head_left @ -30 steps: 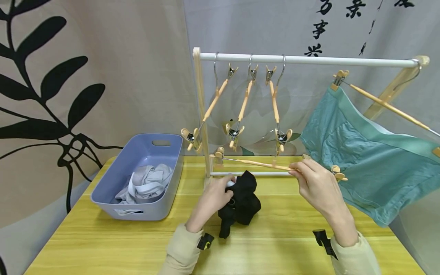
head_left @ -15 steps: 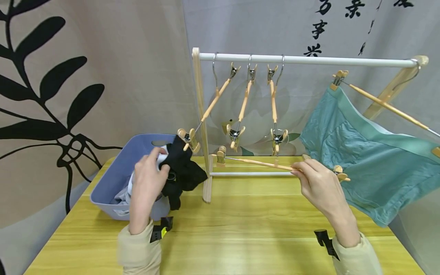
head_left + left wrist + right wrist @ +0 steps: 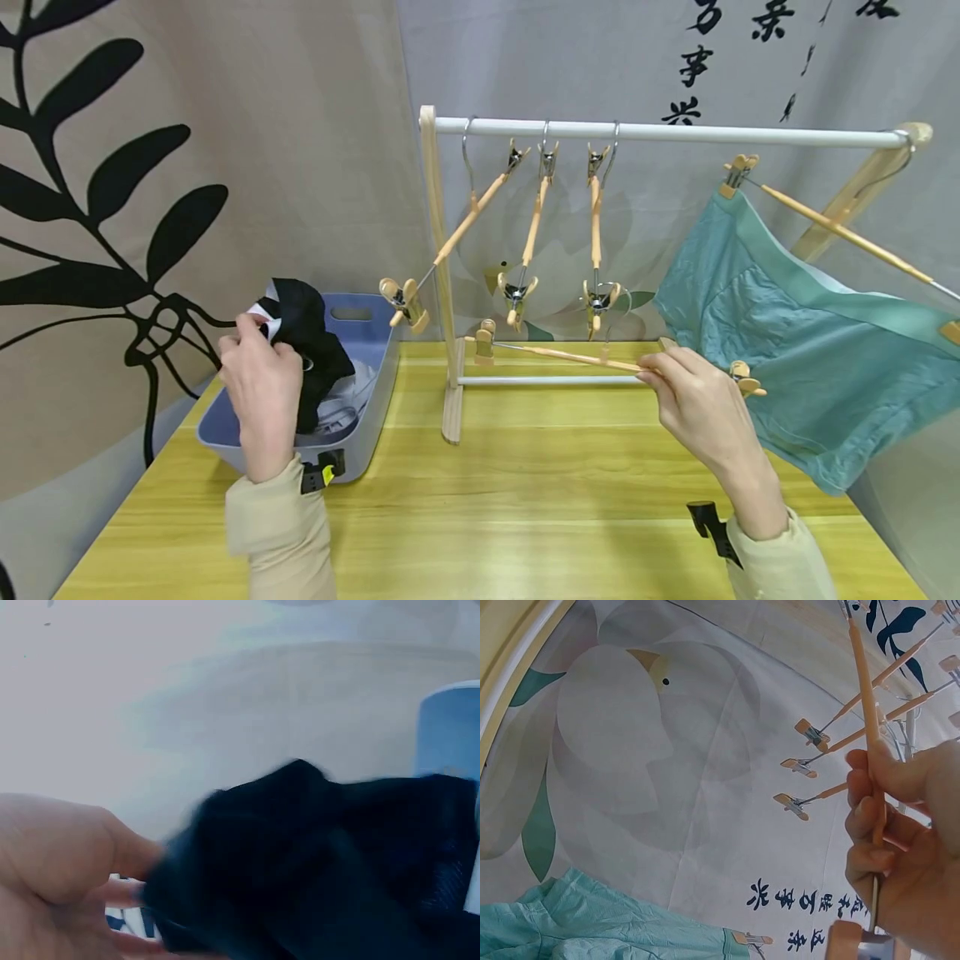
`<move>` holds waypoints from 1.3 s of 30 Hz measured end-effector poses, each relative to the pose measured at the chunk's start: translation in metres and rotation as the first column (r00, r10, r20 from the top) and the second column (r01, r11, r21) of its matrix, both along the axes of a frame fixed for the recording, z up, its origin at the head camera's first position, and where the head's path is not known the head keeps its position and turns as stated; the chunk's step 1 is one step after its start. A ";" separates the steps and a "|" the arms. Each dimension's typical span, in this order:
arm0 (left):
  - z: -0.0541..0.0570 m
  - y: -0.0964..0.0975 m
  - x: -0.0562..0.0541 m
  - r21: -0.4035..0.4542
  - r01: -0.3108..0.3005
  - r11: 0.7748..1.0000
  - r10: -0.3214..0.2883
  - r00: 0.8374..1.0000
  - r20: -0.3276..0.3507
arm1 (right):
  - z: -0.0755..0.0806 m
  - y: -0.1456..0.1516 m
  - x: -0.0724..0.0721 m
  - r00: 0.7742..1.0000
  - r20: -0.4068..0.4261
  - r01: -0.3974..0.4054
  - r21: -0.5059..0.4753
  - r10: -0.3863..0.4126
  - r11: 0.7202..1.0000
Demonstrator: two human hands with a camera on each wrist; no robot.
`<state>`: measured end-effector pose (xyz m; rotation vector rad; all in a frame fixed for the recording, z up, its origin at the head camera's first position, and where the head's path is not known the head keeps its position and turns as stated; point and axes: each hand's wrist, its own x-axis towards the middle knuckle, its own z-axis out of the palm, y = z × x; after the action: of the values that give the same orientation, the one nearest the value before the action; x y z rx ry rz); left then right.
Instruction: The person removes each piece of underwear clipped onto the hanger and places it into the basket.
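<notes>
My left hand (image 3: 262, 392) pinches a bunched black piece of clothing (image 3: 311, 350) with a pale label or lining at one edge. It hangs over the blue-grey basket (image 3: 381, 400), in front of crumpled grey cloth (image 3: 354, 396) inside. In the left wrist view the dark fabric (image 3: 315, 870) spreads blurred beyond the thumb, hiding most fingertips. My right hand (image 3: 697, 404) grips the bar of a wooden clip hanger (image 3: 555, 354) low before the rack. The right wrist view shows fingers curled round that bar, with a clip (image 3: 862, 943) below the hand; no garment is on this hanger.
Three bare clip hangers (image 3: 536, 221) hang from the rack's white top rail (image 3: 675, 132). Teal underpants (image 3: 802, 358) hang clipped to another hanger at the right, close to my right hand. The rack's left foot (image 3: 452, 412) stands on the wooden table (image 3: 525, 517).
My left hand has carried the black clothing leftward from the table by the rack to over the basket. My right hand has stayed nearly still with the hanger.
</notes>
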<state>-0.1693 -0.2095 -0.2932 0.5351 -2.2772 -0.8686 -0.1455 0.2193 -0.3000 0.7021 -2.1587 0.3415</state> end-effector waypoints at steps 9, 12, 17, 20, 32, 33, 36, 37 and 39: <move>-0.016 0.011 -0.016 -0.016 0.007 1.000 -0.004 0.985 0.174 | 0.001 0.002 -0.001 1.000 -0.010 0.000 -0.004 0.000 1.000; -0.023 0.025 -0.023 -0.036 0.049 0.998 -0.042 0.981 0.190 | 0.001 0.003 -0.001 1.000 -0.005 0.007 -0.007 -0.007 1.000; -0.032 0.051 -0.036 -0.050 0.144 0.988 -0.129 0.965 0.226 | 0.001 0.005 -0.001 1.000 0.006 0.019 -0.004 -0.019 1.000; -0.036 0.065 -0.044 -0.048 0.215 0.975 -0.199 0.953 0.229 | 0.002 0.006 -0.001 1.000 0.006 0.028 -0.003 -0.028 1.000; -0.047 0.104 -0.080 0.054 0.586 0.808 -0.588 0.808 0.030 | 0.006 0.011 -0.001 0.999 0.003 0.052 -0.011 -0.052 0.999; -0.048 0.106 -0.082 0.056 0.605 0.794 -0.607 0.795 0.018 | 0.006 0.011 -0.001 0.998 0.004 0.055 -0.012 -0.055 0.998; -0.048 0.111 -0.087 0.050 0.647 0.761 -0.646 0.763 -0.028 | 0.006 0.012 -0.001 0.998 0.009 0.063 -0.018 -0.063 0.998; -0.048 0.112 -0.088 0.044 0.651 0.758 -0.650 0.759 -0.033 | 0.006 0.012 0.000 0.998 0.010 0.065 -0.020 -0.065 0.998; -0.048 0.114 -0.089 0.039 0.644 0.764 -0.643 0.765 -0.041 | 0.006 0.012 0.000 0.998 0.010 0.068 -0.023 -0.068 0.997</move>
<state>-0.2583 -0.0951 -0.3409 -0.2850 -2.4443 -1.2454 -0.1454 0.2314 -0.2937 0.6132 -2.1779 0.3335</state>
